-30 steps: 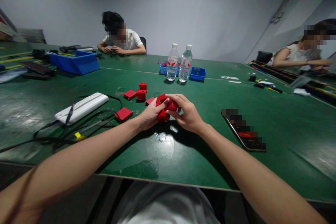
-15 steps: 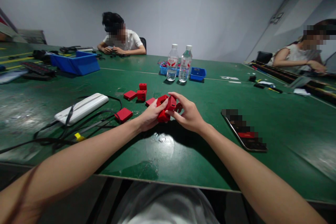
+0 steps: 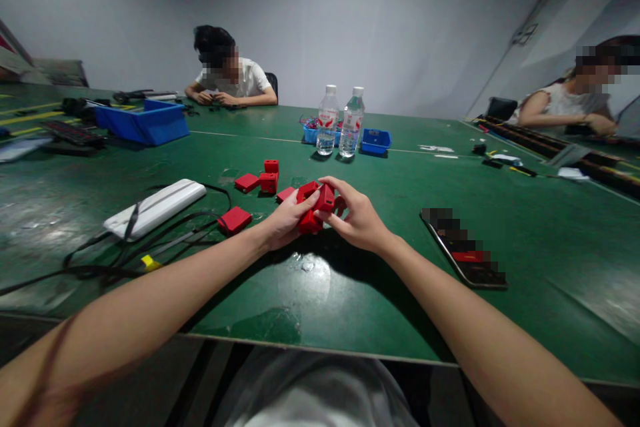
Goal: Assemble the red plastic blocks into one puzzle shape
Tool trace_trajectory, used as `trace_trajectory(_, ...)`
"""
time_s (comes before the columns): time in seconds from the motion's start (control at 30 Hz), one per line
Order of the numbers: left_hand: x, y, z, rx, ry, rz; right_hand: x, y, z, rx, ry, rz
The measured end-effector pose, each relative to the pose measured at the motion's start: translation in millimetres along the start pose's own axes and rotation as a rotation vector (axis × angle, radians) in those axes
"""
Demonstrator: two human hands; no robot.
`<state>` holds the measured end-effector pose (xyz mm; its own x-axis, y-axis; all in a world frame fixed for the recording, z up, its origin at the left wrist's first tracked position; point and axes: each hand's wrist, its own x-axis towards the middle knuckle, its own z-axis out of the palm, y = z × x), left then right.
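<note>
Several red box-like parts are held between my two hands above the green table (image 3: pixel 370 320). My left hand (image 3: pixel 289 219) wraps round an open red box (image 3: pixel 307 192), its thumb lying across it. My right hand (image 3: pixel 357 215) grips a smaller red block (image 3: pixel 325 198) between thumb and fingers, right against the open box. Another red piece shows partly behind the right fingers. Just left of my hands lie more red pieces: a flat one (image 3: pixel 235 220), another flat one (image 3: pixel 247 182) and a small block (image 3: pixel 269 182).
A white power bank (image 3: pixel 156 208) with black cables lies left, a phone (image 3: pixel 463 253) right. Two bottles (image 3: pixel 327 121) stand ahead by a small blue tray (image 3: pixel 376 141). A blue bin (image 3: pixel 143 123) is far left. One person sits across, another at far right.
My hands and the red parts in them have hardly moved. The view has shifted very slightly. At far right, the other person's hands have moved a little.
</note>
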<state>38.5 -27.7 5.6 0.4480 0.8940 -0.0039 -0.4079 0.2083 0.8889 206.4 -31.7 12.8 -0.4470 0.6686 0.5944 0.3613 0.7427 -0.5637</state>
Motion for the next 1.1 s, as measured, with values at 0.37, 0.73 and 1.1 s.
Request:
trace_trajectory(0.37,2,2,-5.2,0.077,0.005,-0.104,1,2,-5,-0.088,-0.059,0.053)
trace_trajectory(0.73,1,1,-4.9,0.142,-0.049,-0.069,2,2,-8,-0.07,-0.061,-0.016)
trace_trajectory(1.1,1,-1,-7.4,0.108,-0.05,-0.049,-1,3,6,0.034,0.049,0.083)
